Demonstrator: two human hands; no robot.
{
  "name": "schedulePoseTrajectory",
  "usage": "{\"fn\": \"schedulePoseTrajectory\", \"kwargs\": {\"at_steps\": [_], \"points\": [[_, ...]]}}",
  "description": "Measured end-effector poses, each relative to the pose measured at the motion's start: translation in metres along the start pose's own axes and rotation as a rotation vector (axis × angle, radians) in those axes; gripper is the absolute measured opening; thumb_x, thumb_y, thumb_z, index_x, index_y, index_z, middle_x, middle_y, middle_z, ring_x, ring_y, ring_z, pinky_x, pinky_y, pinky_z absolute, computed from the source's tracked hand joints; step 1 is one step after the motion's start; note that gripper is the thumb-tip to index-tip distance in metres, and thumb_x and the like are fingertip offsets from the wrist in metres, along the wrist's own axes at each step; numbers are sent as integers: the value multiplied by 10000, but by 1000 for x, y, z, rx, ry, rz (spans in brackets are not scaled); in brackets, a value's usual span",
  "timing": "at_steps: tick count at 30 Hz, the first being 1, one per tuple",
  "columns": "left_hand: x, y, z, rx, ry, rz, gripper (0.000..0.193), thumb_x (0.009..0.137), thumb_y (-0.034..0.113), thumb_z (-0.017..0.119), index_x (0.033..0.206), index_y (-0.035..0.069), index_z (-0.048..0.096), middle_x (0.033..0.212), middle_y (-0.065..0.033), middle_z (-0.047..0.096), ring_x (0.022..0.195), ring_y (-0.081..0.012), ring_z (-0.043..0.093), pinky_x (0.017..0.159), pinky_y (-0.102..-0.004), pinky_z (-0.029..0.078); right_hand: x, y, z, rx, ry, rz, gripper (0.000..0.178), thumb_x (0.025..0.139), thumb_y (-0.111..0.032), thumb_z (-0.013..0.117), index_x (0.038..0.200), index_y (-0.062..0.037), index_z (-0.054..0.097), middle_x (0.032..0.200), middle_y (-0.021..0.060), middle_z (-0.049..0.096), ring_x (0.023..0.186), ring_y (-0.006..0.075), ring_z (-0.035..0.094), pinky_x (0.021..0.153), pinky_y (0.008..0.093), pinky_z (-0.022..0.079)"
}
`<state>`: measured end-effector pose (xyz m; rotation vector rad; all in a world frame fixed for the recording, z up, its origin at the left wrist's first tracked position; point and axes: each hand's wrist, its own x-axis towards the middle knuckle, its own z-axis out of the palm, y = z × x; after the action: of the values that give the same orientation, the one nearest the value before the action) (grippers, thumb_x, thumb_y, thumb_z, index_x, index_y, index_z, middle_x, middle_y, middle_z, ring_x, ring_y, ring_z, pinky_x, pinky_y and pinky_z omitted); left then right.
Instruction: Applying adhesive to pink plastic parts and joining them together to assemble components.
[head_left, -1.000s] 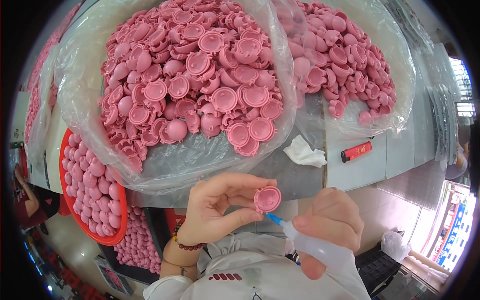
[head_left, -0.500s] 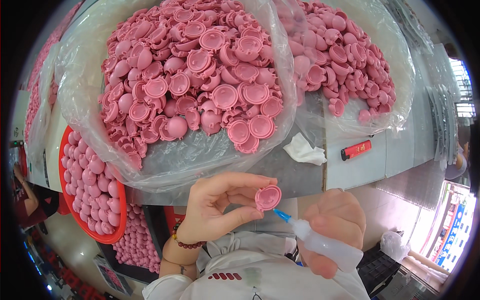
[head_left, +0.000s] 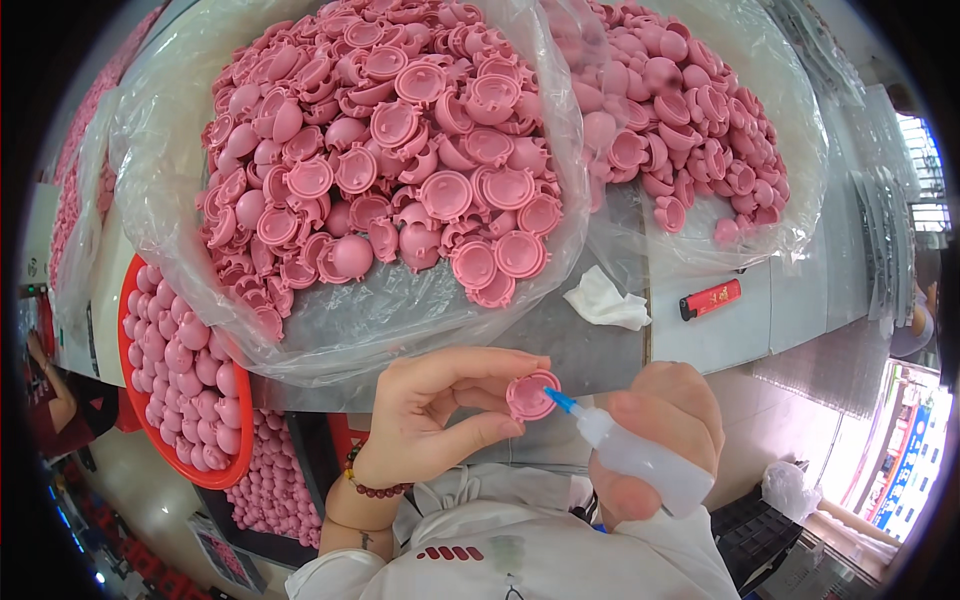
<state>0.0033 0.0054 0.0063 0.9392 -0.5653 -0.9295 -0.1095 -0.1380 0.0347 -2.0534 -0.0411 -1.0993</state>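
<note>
Between thumb and fingers, my left hand (head_left: 445,405) pinches a pink plastic half-shell (head_left: 528,396), its hollow side facing up and toward the right. My right hand (head_left: 668,430) is wrapped round a translucent white squeeze bottle (head_left: 650,462) with a blue needle-like tip (head_left: 560,400). The bottle is tilted, and its tip lies over the right side of the shell's hollow; whether it touches the plastic I cannot tell. Beyond my hands, a large heap of similar pink half-shells (head_left: 390,125) lies on clear plastic sheeting (head_left: 350,355).
A second pink heap (head_left: 690,120) lies at the far right. Near it are a crumpled white tissue (head_left: 607,300) and a red lighter (head_left: 711,299). At left, a red basket (head_left: 133,380) holds closed pink balls, with a dark crate (head_left: 312,460) of pink pieces below it.
My right hand has moved up and slightly left, bringing the bottle's blue tip from below the half-shell to over its hollow. My left hand has barely moved.
</note>
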Motion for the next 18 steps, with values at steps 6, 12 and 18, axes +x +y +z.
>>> {"fn": "schedulePoseTrajectory", "kwargs": {"at_steps": [6,12,18], "points": [[-2,0,1,12,63,-17,405,629,-66,701,1001,-75,542,1033,-256,555,922,-262,595,788,-337,507,-2,2,-3,-81,70,-48,500,710,-455,646,892,10,632,648,17,503,475,142,430,388,270,300],[-1,-7,-4,6,11,141,390,671,-97,654,1042,-68,538,1089,-196,527,958,-237,573,800,-321,511,-7,-4,6,29,127,-40,486,737,-451,629,861,18,637,611,12,504,434,122,405,356,247,266],[-1,-7,-4,-17,5,148,403,667,-93,658,1049,-67,534,1087,-191,522,981,-241,561,810,-322,504,-5,-1,1,150,109,-73,519,799,-485,527,847,30,579,643,33,473,494,126,400,385,237,246]]}}
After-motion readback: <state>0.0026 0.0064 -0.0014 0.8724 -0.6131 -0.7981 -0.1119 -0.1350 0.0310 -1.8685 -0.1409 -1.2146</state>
